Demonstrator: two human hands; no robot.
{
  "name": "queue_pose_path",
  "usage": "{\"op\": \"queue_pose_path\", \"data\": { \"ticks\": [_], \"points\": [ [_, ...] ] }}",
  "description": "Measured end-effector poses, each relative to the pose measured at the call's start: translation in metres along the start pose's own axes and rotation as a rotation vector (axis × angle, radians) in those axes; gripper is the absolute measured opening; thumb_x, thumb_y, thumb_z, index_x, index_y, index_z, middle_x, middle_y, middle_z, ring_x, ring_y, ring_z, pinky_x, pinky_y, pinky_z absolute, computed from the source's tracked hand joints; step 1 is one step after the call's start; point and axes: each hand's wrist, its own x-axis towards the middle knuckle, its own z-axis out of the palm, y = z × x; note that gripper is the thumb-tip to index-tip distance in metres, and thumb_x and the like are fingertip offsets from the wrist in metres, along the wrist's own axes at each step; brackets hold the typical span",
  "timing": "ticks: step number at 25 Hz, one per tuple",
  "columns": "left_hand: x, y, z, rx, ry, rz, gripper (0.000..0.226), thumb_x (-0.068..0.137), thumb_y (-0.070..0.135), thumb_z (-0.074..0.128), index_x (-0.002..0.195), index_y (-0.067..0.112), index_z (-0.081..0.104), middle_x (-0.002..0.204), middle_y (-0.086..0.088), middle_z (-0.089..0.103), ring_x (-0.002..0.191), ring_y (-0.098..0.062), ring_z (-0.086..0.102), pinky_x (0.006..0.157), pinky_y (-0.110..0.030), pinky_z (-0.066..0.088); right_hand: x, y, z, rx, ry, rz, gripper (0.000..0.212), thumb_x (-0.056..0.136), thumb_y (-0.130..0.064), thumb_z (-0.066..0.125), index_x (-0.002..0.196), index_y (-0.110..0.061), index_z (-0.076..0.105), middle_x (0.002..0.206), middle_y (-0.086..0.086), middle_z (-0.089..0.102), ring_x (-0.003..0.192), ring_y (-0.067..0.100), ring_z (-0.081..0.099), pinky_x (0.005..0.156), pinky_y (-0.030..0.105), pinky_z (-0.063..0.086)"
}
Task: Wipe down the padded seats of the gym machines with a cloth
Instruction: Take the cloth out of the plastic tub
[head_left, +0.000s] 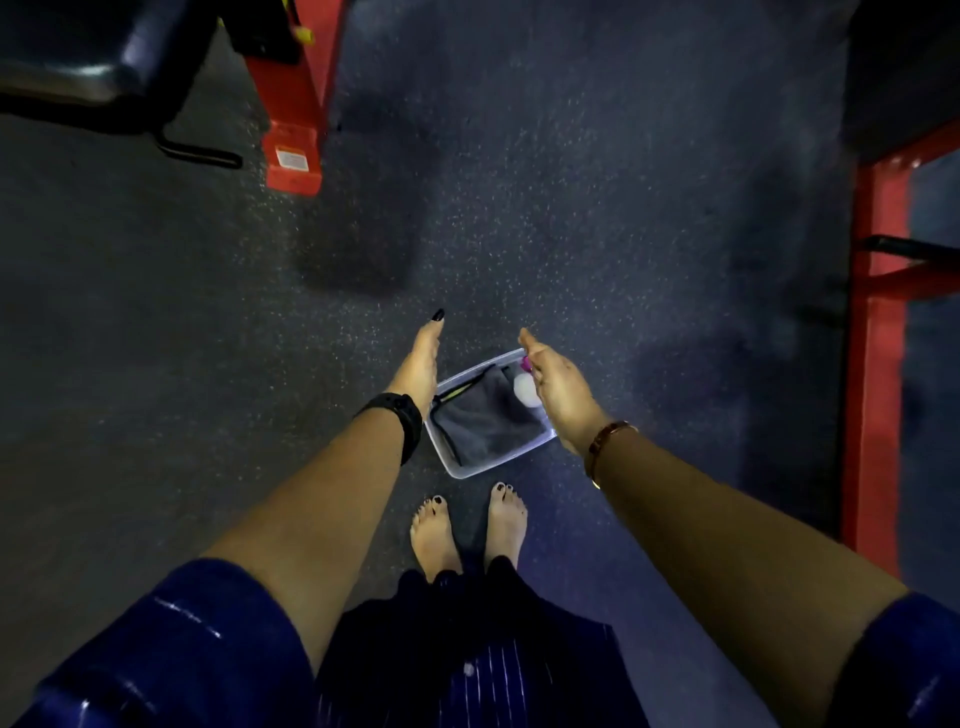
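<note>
A clear plastic tub (457, 470) stands on the dark speckled floor just ahead of my bare feet. A grey cloth (483, 421) lies folded inside it, next to a white bottle (525, 389) with a pink top. My left hand (420, 358) hangs above the tub's left rim, fingers straight and holding nothing. My right hand (556, 384) hovers over the tub's right side, open and empty, partly hiding the bottle. A dark padded seat (88, 57) of a gym machine shows at the top left.
A red machine leg (293, 119) stands on the floor at the top centre-left, with a black bar beside it. A red steel frame (878, 338) runs down the right edge. Open floor lies between them, ahead of the tub.
</note>
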Motion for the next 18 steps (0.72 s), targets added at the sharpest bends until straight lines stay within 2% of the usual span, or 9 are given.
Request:
{"op": "queue_pose_path", "data": {
  "ticks": [2,3,5,6,8,11,14,16,18],
  "points": [
    [0.025,-0.026,-0.007,0.030,0.025,-0.039,0.072,0.094,0.057,0.032,0.148,0.011,0.019,0.156,0.002,0.014,0.143,-0.016,0.016,0.110,-0.027,0.018,0.023,0.027,0.000,-0.019,0.063,0.045,0.056,0.081,-0.062,0.052,0.114,-0.018,0.065,0.119,-0.013,0.061,0.105,0.007,0.061,0.095,0.027,0.044],
    [0.037,-0.038,-0.010,0.050,0.039,-0.055,0.068,0.094,0.055,0.032,0.147,0.013,0.025,0.154,0.002,0.021,0.141,-0.014,0.021,0.102,-0.024,0.021,0.034,0.039,0.000,0.020,0.051,0.059,0.048,0.087,-0.056,0.052,0.112,-0.018,0.066,0.114,-0.017,0.061,0.101,0.001,0.060,0.092,0.022,0.043],
    [0.053,-0.056,-0.015,0.069,0.044,-0.097,0.064,0.097,0.050,0.031,0.146,0.011,0.026,0.150,-0.002,0.030,0.138,-0.013,0.028,0.093,-0.022,0.024,0.050,0.061,0.001,0.103,-0.037,0.091,0.024,0.098,-0.037,0.044,0.115,-0.030,0.060,0.111,-0.019,0.057,0.095,-0.008,0.055,0.091,0.014,0.036],
    [0.064,-0.066,-0.018,0.045,0.049,-0.112,0.065,0.097,0.049,0.029,0.147,0.008,0.022,0.150,-0.003,0.030,0.138,-0.013,0.028,0.095,-0.022,0.024,0.059,0.074,0.001,0.118,-0.058,0.092,0.026,0.100,-0.030,0.040,0.122,-0.031,0.053,0.114,-0.020,0.054,0.098,-0.008,0.051,0.095,0.013,0.033],
    [0.088,-0.086,-0.025,-0.015,0.062,-0.109,0.065,0.099,0.048,0.024,0.149,0.008,0.010,0.155,-0.005,0.021,0.142,-0.013,0.020,0.106,-0.024,0.020,0.081,0.104,0.000,0.083,-0.061,0.080,0.035,0.101,-0.023,0.037,0.135,-0.025,0.045,0.129,-0.017,0.048,0.114,-0.004,0.043,0.105,0.016,0.027],
    [0.128,-0.119,-0.027,-0.052,0.055,-0.108,0.065,0.099,0.050,0.017,0.150,0.012,0.005,0.157,-0.003,0.006,0.144,-0.014,0.012,0.115,-0.028,0.011,0.118,0.147,-0.006,-0.084,-0.076,0.091,0.046,0.095,-0.031,0.038,0.141,-0.029,0.040,0.146,-0.010,0.038,0.133,0.005,0.032,0.117,0.030,0.017],
    [0.165,-0.152,-0.026,-0.033,0.014,-0.147,0.069,0.098,0.052,0.020,0.149,0.007,0.006,0.156,-0.011,0.005,0.144,-0.018,0.012,0.115,-0.029,0.009,0.157,0.180,-0.006,-0.216,-0.104,0.132,0.049,0.094,-0.034,0.037,0.143,-0.031,0.035,0.148,-0.005,0.038,0.139,0.016,0.028,0.119,0.039,0.014],
    [0.182,-0.168,-0.025,0.000,0.008,-0.167,0.067,0.099,0.047,0.025,0.146,0.002,0.012,0.154,-0.015,0.016,0.139,-0.013,0.024,0.109,-0.023,0.017,0.179,0.191,-0.004,-0.231,-0.084,0.129,0.053,0.094,-0.038,0.040,0.145,-0.026,0.033,0.150,-0.005,0.034,0.141,0.017,0.026,0.119,0.039,0.013],
    [0.199,-0.186,-0.024,0.048,0.006,-0.161,0.055,0.100,0.041,0.027,0.146,0.010,0.026,0.146,-0.004,0.036,0.129,-0.007,0.034,0.095,-0.018,0.025,0.201,0.199,-0.003,-0.300,-0.063,0.128,0.048,0.099,-0.030,0.040,0.144,-0.015,0.034,0.150,0.001,0.034,0.141,0.020,0.026,0.118,0.034,0.014]
  ]
}}
